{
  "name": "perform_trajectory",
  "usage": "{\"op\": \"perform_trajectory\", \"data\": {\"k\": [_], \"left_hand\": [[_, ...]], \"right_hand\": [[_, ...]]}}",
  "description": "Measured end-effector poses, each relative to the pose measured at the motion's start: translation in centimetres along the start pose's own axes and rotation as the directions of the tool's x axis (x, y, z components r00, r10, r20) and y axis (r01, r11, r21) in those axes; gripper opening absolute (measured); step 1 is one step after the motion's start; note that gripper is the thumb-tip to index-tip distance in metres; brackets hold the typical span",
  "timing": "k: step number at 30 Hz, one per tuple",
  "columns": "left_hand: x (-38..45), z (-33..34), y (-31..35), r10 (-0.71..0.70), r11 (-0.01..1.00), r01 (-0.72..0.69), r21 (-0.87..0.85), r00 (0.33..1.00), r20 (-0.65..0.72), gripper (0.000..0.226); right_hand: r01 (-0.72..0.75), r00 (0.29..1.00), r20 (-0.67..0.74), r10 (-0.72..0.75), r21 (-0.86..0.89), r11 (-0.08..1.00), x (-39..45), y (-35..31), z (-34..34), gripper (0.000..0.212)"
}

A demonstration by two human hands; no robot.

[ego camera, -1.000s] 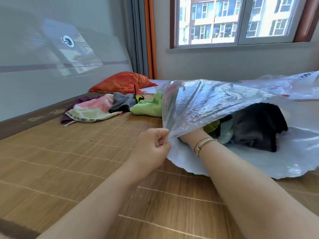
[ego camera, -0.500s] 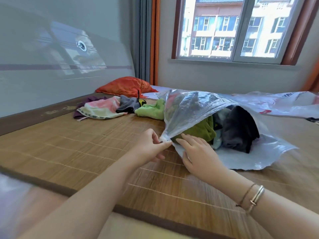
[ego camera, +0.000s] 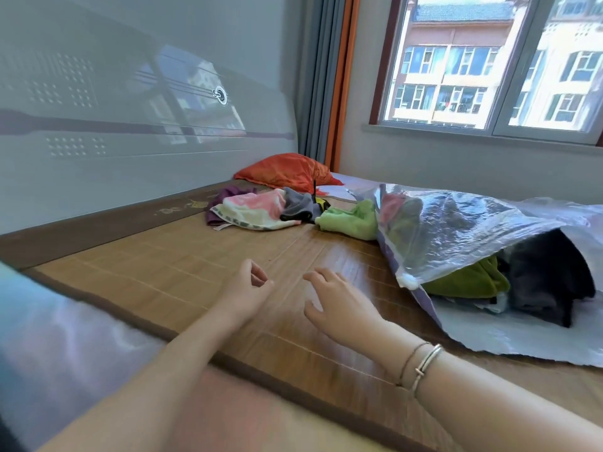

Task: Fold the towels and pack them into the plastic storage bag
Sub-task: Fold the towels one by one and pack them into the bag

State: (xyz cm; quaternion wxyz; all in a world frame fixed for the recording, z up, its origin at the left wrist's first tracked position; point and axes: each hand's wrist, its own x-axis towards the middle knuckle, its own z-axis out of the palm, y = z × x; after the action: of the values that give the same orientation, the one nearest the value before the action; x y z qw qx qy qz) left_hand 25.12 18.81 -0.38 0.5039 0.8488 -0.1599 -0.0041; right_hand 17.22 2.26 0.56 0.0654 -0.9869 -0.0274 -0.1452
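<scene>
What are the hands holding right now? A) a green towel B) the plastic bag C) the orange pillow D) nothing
D: the left hand and right hand hover with loose, empty fingers above the bamboo mat, apart from the plastic storage bag.

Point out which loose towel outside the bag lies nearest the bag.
The light green towel, right against the plastic storage bag. The grey towel, pink-and-white towel and purple towel lie farther left.
</scene>
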Motion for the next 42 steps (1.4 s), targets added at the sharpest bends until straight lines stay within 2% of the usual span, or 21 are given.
{"op": "perform_trajectory", "data": {"k": [4,9,13,17,18,20,22,26,29,32,38,42], "left_hand": [[5.2,-1.0,-3.7,0.034,0.997,-0.036,0.061,0.999,0.033,0.016],[13.6,0.0,-5.6,0.132,0.917,-0.156,0.366,0.987,0.088,0.048],[20.4,2.4,-6.1,0.155,0.783,-0.204,0.588,0.979,0.134,0.065],[26.1,2.9,-6.2,0.196,0.530,-0.288,0.797,0.957,0.216,0.057],[27.3,2.8,-6.5,0.194,0.502,-0.294,0.813,0.955,0.225,0.055],[28.9,2.7,-7.1,0.149,0.538,-0.259,0.802,0.966,0.211,0.053],[29.8,2.9,-7.5,0.130,0.608,-0.233,0.759,0.972,0.194,0.049],[29.8,2.6,-7.6,0.286,0.714,-0.323,0.621,0.944,0.162,0.022],[27.6,2.2,-7.0,0.364,0.758,-0.369,0.537,0.923,0.121,0.017],[23.0,2.4,-6.3,0.383,0.797,-0.384,0.465,0.918,0.101,0.009],[10.8,0.7,-4.3,0.293,0.897,-0.288,0.336,0.955,0.039,0.017],[1.9,-0.6,-2.9,0.267,0.887,-0.256,0.385,0.963,0.025,0.015]], "right_hand": [[-0.241,0.970,0.033,0.239,0.153,0.958,7.7,0.9,4.7,0.055],[-0.467,0.875,-0.069,0.479,0.139,0.873,16.9,6.1,7.4,0.058],[-0.535,0.834,-0.166,0.526,-0.015,0.845,22.2,11.2,8.7,0.066],[-0.555,0.829,-0.160,0.536,-0.122,0.823,26.0,15.4,9.1,0.072],[-0.565,0.824,-0.138,0.549,-0.127,0.815,26.6,16.2,9.2,0.070],[-0.582,0.813,-0.085,0.576,-0.110,0.806,27.4,17.4,9.4,0.064],[-0.576,0.817,-0.094,0.569,-0.132,0.806,27.8,18.3,9.4,0.055],[-0.559,0.828,-0.140,0.542,-0.151,0.815,27.2,17.6,8.3,0.048],[-0.539,0.842,-0.094,0.531,-0.143,0.830,25.3,15.5,7.3,0.054],[-0.498,0.867,-0.026,0.498,-0.113,0.860,22.2,13.1,6.3,0.061],[-0.375,0.922,0.081,0.379,-0.059,0.925,12.4,7.0,2.8,0.060],[-0.252,0.957,0.122,0.262,-0.090,0.963,3.3,2.9,0.1,0.057]]}}
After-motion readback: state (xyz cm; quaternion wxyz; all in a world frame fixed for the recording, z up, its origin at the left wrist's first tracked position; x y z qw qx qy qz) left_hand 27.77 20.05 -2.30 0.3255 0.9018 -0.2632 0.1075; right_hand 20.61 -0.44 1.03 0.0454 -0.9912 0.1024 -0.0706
